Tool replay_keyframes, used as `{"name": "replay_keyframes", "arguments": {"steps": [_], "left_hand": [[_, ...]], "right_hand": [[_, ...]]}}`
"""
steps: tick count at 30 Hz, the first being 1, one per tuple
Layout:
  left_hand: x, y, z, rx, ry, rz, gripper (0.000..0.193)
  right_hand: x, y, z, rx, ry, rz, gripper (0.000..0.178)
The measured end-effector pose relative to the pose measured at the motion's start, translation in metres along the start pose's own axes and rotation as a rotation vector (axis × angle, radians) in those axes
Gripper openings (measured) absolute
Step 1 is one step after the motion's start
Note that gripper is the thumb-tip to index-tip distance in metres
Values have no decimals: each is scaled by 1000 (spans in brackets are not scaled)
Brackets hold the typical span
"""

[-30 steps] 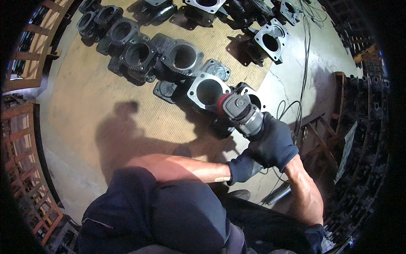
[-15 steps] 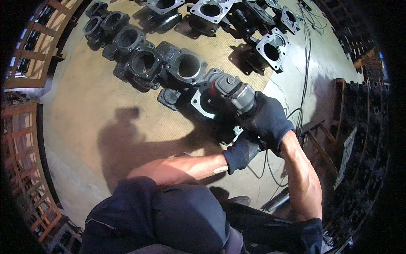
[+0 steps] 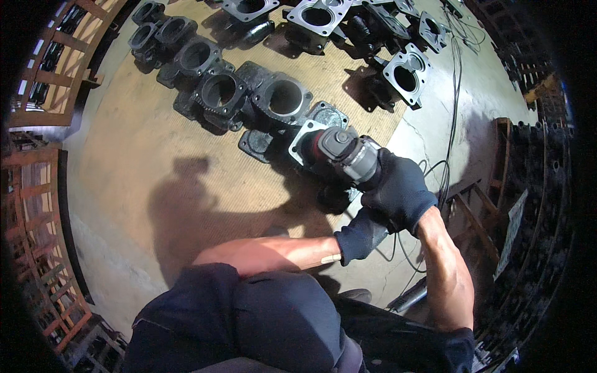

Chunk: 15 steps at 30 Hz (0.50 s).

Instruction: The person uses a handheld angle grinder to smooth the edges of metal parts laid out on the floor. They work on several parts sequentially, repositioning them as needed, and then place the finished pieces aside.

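Observation:
My right hand [image 3: 403,189], in a dark knit glove, is wrapped round the body of an angle grinder [image 3: 349,154]. Its grey metal head, with a red edge, points away to the left. Just below and behind it, my gloved left hand [image 3: 364,235] is closed round the rear part of the same tool, its fingers partly hidden. Under the grinder head is a cast metal housing [image 3: 305,138] with a bright flat flange and a round bore. The tool covers part of that flange, and I cannot tell whether the disc touches it.
Dark cast housings [image 3: 219,91] run in a row to the far left on a tan mat [image 3: 124,124]. Bright-faced housings [image 3: 407,76] stand at the far side. Black cables [image 3: 453,105] trail along the floor at right. Wooden crates [image 3: 34,186] line the left; racked dark parts [image 3: 541,205] fill the right.
The view has shifted slightly. The grinder head has moved a little toward me over the flange, uncovering more of its far corner. Both hands keep their hold.

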<state>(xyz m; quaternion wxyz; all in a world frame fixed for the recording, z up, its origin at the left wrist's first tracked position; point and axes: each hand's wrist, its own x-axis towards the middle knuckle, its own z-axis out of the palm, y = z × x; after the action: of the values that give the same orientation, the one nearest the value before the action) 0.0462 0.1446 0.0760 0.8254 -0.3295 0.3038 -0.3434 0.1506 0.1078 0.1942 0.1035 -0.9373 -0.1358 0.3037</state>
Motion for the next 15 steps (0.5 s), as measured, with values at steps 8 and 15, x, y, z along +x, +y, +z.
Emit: {"name": "replay_keyframes", "arguments": {"steps": [8, 15], "left_hand": [[-13, 19, -3, 34, -126, 10, 39], [-33, -5, -26, 979, -61, 170, 36]], "right_hand": [[17, -20, 9, 122, 23, -7, 54], [-19, -16, 25, 2, -37, -52, 49]]}}
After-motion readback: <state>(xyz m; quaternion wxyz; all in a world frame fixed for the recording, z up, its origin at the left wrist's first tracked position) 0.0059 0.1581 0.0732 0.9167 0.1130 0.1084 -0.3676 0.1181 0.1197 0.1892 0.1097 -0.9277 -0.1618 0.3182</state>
